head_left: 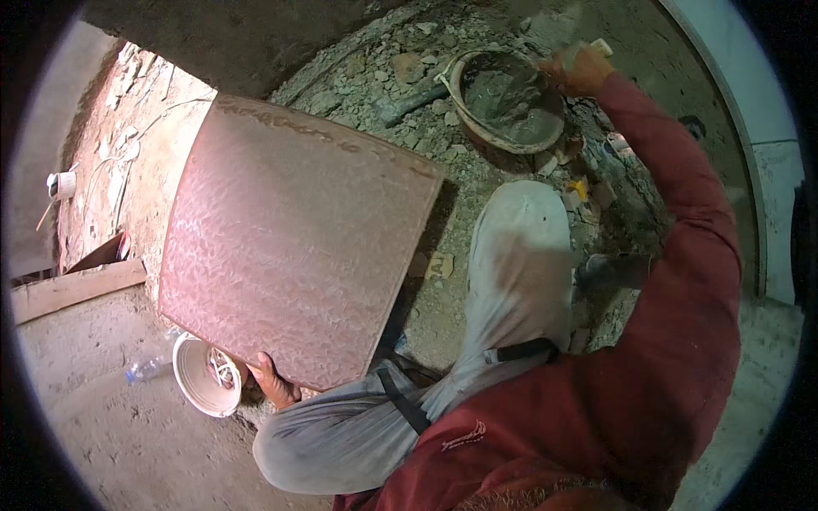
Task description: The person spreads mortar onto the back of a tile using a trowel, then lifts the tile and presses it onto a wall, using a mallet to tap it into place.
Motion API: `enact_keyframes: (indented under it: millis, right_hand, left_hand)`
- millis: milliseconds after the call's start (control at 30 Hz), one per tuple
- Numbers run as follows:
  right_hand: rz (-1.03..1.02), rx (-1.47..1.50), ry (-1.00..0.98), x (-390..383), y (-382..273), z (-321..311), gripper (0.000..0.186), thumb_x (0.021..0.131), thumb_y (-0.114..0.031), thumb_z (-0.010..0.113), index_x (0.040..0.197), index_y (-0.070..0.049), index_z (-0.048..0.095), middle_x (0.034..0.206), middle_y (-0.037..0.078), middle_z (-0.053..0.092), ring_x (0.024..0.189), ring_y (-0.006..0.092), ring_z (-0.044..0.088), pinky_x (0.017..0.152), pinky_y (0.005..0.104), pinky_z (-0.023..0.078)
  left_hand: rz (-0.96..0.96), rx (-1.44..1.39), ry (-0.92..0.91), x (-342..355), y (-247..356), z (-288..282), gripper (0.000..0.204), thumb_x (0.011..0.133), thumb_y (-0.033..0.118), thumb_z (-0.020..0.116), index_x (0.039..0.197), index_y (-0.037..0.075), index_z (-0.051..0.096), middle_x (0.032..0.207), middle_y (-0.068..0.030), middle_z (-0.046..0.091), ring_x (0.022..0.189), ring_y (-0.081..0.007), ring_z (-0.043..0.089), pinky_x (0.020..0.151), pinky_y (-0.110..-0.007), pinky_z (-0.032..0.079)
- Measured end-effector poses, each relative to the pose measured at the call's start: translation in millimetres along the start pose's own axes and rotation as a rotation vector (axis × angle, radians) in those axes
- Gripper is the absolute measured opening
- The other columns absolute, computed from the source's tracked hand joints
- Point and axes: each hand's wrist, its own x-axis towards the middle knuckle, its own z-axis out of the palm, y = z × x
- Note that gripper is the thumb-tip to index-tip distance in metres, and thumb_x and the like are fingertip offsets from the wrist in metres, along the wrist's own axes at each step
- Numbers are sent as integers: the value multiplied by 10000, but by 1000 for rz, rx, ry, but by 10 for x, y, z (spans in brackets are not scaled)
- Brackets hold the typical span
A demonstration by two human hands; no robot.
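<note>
A large square pinkish tile (290, 238) stands propped in front of me, its face covered in a mottled pattern. My left hand (277, 379) grips its lower edge, fingers wrapped onto it beside a white bucket (187, 375) with something stringy inside. My right hand (579, 68) is at the rim of a round basin (503, 102) of wet grey mortar, closed on a pale tool handle (601, 49); the tool's working end cannot be made out. A dark long-handled tool (400, 106) lies on the rubble left of the basin.
Broken grey rubble (358, 77) surrounds the basin. At left are a wooden board (81, 289), wires, a small white container (61, 186) and a clear plastic bottle (149, 368). A pale wall panel (771, 187) borders the right side. My bent legs are below the tile and basin.
</note>
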Motion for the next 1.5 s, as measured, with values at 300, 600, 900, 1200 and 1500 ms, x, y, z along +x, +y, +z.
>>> enact_keyframes:
  millis: [300, 600, 900, 1200, 1500]
  right_hand:
    - [-167, -300, 705, 320, -142, -444, 275, 937, -170, 612, 1203, -186, 679, 1227, 48, 693, 987, 270, 680, 818, 444, 555]
    - [-313, -172, 366, 169, -640, -133, 266, 940, -169, 604, 1187, -157, 702, 1166, 58, 693, 916, 258, 697, 782, 425, 578]
    - [-7, 113, -235, -296, -1080, 175, 424, 1019, -348, 547, 1316, -48, 585, 1152, 154, 668, 877, 324, 707, 755, 441, 575]
    - [193, 1418, -512, -623, -1023, 127, 635, 1045, -361, 547, 1503, 46, 381, 828, 89, 625, 657, 175, 606, 558, 355, 496]
    - [303, 1696, -498, -909, -947, -301, 380, 997, -447, 637, 1039, -73, 584, 646, -17, 528, 497, 59, 455, 451, 259, 378]
  left_hand:
    - [219, 345, 152, 282, -130, -445, 725, 1001, 313, 626, 1568, -1, 300, 1528, -161, 393, 1304, -291, 465, 1116, -410, 369]
    - [78, 141, 141, 275, -168, -216, 723, 992, 375, 637, 1527, -9, 341, 1451, -180, 469, 1233, -300, 531, 1055, -445, 436]
    - [82, -109, 184, 287, -259, -32, 648, 1023, 325, 598, 1521, 7, 332, 1431, -201, 478, 1236, -325, 543, 1061, -484, 454]
    - [237, 224, 222, 521, -317, -251, 587, 1043, 277, 578, 1500, -30, 375, 1415, -179, 506, 1192, -266, 544, 1056, -411, 434]
    - [139, 6, 298, 374, -410, -197, 558, 1048, 312, 583, 1474, -16, 434, 1383, -152, 545, 1190, -230, 545, 1042, -367, 427]
